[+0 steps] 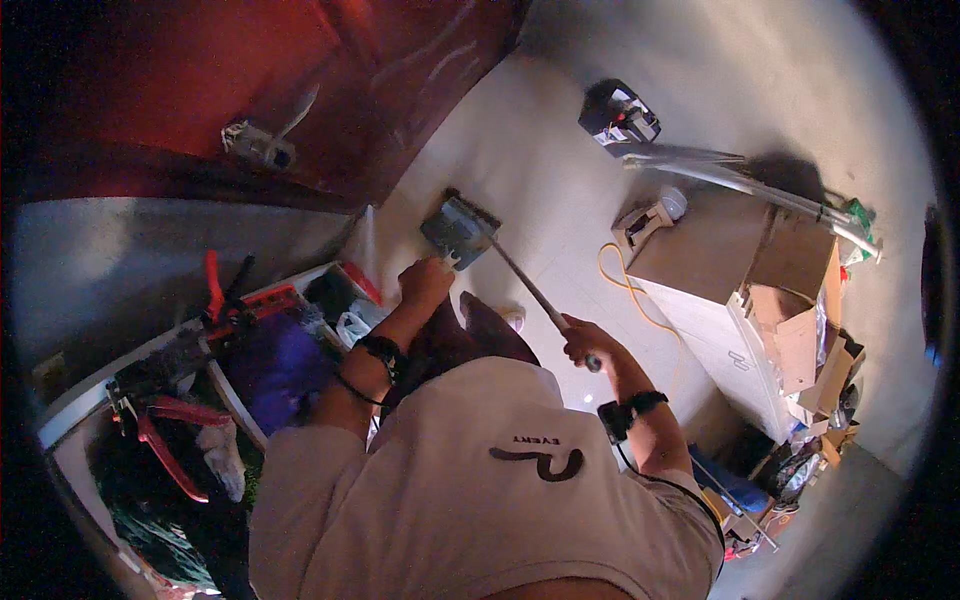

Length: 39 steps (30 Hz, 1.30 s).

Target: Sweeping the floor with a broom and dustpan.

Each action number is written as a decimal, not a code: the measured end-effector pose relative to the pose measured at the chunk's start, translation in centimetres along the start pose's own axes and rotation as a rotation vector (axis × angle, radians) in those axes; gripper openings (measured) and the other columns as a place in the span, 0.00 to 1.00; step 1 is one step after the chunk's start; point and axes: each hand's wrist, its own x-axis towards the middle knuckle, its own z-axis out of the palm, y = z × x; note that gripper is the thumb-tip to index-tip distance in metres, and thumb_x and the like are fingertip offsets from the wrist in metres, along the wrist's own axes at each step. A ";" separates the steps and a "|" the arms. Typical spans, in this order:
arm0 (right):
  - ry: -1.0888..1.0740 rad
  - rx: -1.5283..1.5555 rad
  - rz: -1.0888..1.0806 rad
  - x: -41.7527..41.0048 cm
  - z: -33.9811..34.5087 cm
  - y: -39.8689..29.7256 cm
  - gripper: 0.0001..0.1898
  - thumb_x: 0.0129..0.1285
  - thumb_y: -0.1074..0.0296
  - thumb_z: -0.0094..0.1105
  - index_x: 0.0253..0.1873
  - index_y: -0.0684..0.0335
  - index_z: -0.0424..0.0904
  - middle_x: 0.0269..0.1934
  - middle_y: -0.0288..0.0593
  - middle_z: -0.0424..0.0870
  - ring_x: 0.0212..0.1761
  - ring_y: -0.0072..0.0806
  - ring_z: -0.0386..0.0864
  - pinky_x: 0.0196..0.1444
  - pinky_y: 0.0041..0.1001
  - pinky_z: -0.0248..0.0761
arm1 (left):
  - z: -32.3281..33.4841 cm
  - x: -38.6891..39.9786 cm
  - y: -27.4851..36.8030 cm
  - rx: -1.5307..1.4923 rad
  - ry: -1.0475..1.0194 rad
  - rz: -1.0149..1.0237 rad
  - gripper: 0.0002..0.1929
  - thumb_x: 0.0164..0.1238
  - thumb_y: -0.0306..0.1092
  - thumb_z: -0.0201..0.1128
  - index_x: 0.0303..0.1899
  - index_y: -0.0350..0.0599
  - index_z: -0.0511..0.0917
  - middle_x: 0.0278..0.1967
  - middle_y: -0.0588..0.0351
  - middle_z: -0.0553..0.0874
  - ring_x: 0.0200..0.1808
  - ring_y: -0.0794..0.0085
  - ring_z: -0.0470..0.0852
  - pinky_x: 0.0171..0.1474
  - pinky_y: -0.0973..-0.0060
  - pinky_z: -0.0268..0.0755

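Observation:
Below me, a grey dustpan (459, 229) is held just above or on the pale floor; I cannot tell which. My left hand (426, 283) is closed at its near edge, around what looks like its short handle. In my right hand (596, 346) is the upper part of a long, thin pole (529, 281), probably a broom handle. The pole slants down to the left and meets the right side of the dustpan. A dark strip along the pan's far edge may be bristles, but the broom head is not clear.
To the left, an open compartmented box (124, 397) holds red-handled pliers (169, 450), a purple cloth (277, 367) and other tools. On the right stand a white cabinet (697, 337) with cardboard boxes (787, 330), metal tubes (750, 187) and a yellow cord (637, 289). A red panel (225, 75) rises ahead.

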 end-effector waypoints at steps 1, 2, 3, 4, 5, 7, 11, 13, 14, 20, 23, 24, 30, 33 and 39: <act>-0.010 0.044 0.021 -1.2 -0.7 -0.4 0.30 0.59 0.70 0.50 0.68 0.53 0.57 0.21 0.37 0.70 0.16 0.23 0.68 0.17 0.25 0.67 | -0.1 0.0 0.0 -0.011 0.002 -0.002 0.15 0.50 0.43 0.57 0.34 0.43 0.81 0.35 0.46 0.84 0.40 0.53 0.82 0.42 0.57 0.73; -0.021 0.088 0.041 -2.3 -0.9 -1.1 0.28 0.62 0.70 0.48 0.68 0.52 0.57 0.18 0.34 0.66 0.15 0.20 0.65 0.16 0.23 0.64 | -0.2 -0.2 0.0 -0.034 0.008 -0.004 0.15 0.50 0.43 0.57 0.34 0.43 0.80 0.35 0.46 0.83 0.40 0.52 0.82 0.42 0.57 0.73; -0.017 0.090 0.036 -3.6 -0.1 -2.2 0.28 0.62 0.70 0.48 0.68 0.52 0.57 0.18 0.34 0.66 0.15 0.20 0.65 0.16 0.23 0.64 | -0.2 -0.1 0.2 -0.046 0.013 0.004 0.15 0.50 0.42 0.57 0.35 0.43 0.80 0.35 0.45 0.83 0.40 0.51 0.82 0.42 0.57 0.73; 0.051 -0.006 0.031 -4.9 1.2 -3.6 0.28 0.62 0.69 0.48 0.68 0.52 0.56 0.17 0.33 0.66 0.14 0.20 0.65 0.16 0.23 0.64 | 0.3 0.0 -0.1 -0.052 0.013 0.001 0.15 0.50 0.42 0.57 0.35 0.43 0.80 0.35 0.45 0.83 0.40 0.51 0.82 0.42 0.57 0.73; 0.117 -0.102 0.024 -5.4 2.1 -4.5 0.29 0.62 0.69 0.48 0.69 0.52 0.55 0.17 0.33 0.66 0.14 0.20 0.65 0.15 0.23 0.63 | 1.3 0.2 -0.6 -0.057 0.047 0.017 0.15 0.49 0.42 0.57 0.34 0.42 0.80 0.35 0.44 0.83 0.40 0.50 0.82 0.42 0.57 0.73; 0.126 -0.312 -0.047 -4.8 2.7 -5.3 0.29 0.62 0.67 0.48 0.69 0.53 0.55 0.17 0.33 0.67 0.14 0.20 0.66 0.15 0.24 0.64 | 1.8 0.7 -0.9 -0.060 0.086 0.033 0.15 0.49 0.41 0.57 0.34 0.42 0.81 0.36 0.43 0.83 0.40 0.49 0.82 0.42 0.56 0.73; 0.143 -0.819 -0.222 -3.1 3.7 -9.1 0.29 0.60 0.69 0.49 0.67 0.58 0.55 0.17 0.40 0.71 0.15 0.26 0.71 0.15 0.28 0.67 | 0.9 0.5 -0.7 -0.088 -0.014 0.016 0.14 0.49 0.40 0.56 0.32 0.41 0.81 0.34 0.43 0.83 0.38 0.48 0.82 0.42 0.56 0.73; 0.177 -0.966 -0.213 -2.2 4.6 -11.5 0.28 0.58 0.68 0.45 0.66 0.57 0.58 0.18 0.44 0.74 0.14 0.30 0.72 0.16 0.30 0.71 | 0.8 0.4 -0.7 -0.107 -0.008 0.038 0.14 0.50 0.40 0.55 0.32 0.41 0.81 0.34 0.42 0.83 0.38 0.47 0.82 0.42 0.56 0.73; 0.194 -0.973 -0.225 -2.1 4.5 -12.0 0.27 0.58 0.68 0.45 0.66 0.57 0.58 0.18 0.44 0.74 0.14 0.31 0.72 0.16 0.30 0.71 | 1.3 0.6 -0.8 -0.088 0.013 0.028 0.14 0.50 0.40 0.55 0.32 0.41 0.81 0.34 0.42 0.83 0.38 0.48 0.82 0.42 0.56 0.73; 0.231 -0.898 -0.201 -4.3 3.7 -14.2 0.29 0.57 0.70 0.46 0.66 0.52 0.59 0.18 0.40 0.72 0.14 0.25 0.71 0.15 0.27 0.69 | 0.0 0.1 -0.5 -0.052 0.006 0.041 0.13 0.50 0.40 0.56 0.32 0.42 0.81 0.34 0.44 0.84 0.38 0.50 0.82 0.42 0.56 0.74; 0.219 -0.970 -0.255 -3.8 4.5 -15.1 0.27 0.59 0.69 0.47 0.65 0.49 0.60 0.19 0.41 0.74 0.14 0.28 0.71 0.16 0.28 0.70 | 0.3 0.1 -0.2 -0.053 -0.041 0.030 0.13 0.51 0.41 0.56 0.32 0.43 0.81 0.35 0.45 0.83 0.39 0.51 0.82 0.42 0.56 0.73; 0.223 -0.965 -0.258 -3.0 4.8 -15.5 0.27 0.59 0.69 0.47 0.65 0.49 0.60 0.19 0.41 0.74 0.14 0.28 0.71 0.16 0.28 0.70 | 0.2 0.4 -0.1 -0.045 -0.074 -0.001 0.13 0.51 0.41 0.56 0.32 0.43 0.80 0.36 0.46 0.83 0.40 0.51 0.82 0.42 0.56 0.73; 0.309 -1.265 -0.407 6.6 4.2 -12.7 0.27 0.61 0.67 0.45 0.67 0.43 0.58 0.23 0.50 0.77 0.18 0.37 0.76 0.22 0.33 0.73 | -0.1 0.3 0.2 0.000 -0.070 0.042 0.14 0.52 0.42 0.56 0.34 0.43 0.80 0.37 0.46 0.83 0.41 0.51 0.81 0.43 0.57 0.73; 0.295 -1.020 -0.291 7.5 2.6 -9.0 0.27 0.61 0.66 0.44 0.67 0.45 0.57 0.26 0.53 0.79 0.20 0.39 0.77 0.23 0.36 0.74 | 0.0 0.0 -0.1 0.018 -0.042 0.033 0.16 0.53 0.44 0.56 0.36 0.43 0.81 0.36 0.46 0.83 0.40 0.50 0.82 0.43 0.58 0.73; 0.404 -0.864 -0.151 6.4 0.2 -0.5 0.26 0.63 0.66 0.42 0.67 0.54 0.56 0.25 0.54 0.79 0.19 0.39 0.77 0.20 0.37 0.73 | -1.0 0.1 1.0 0.036 -0.033 0.059 0.18 0.52 0.48 0.58 0.36 0.43 0.80 0.35 0.45 0.84 0.40 0.51 0.82 0.44 0.59 0.74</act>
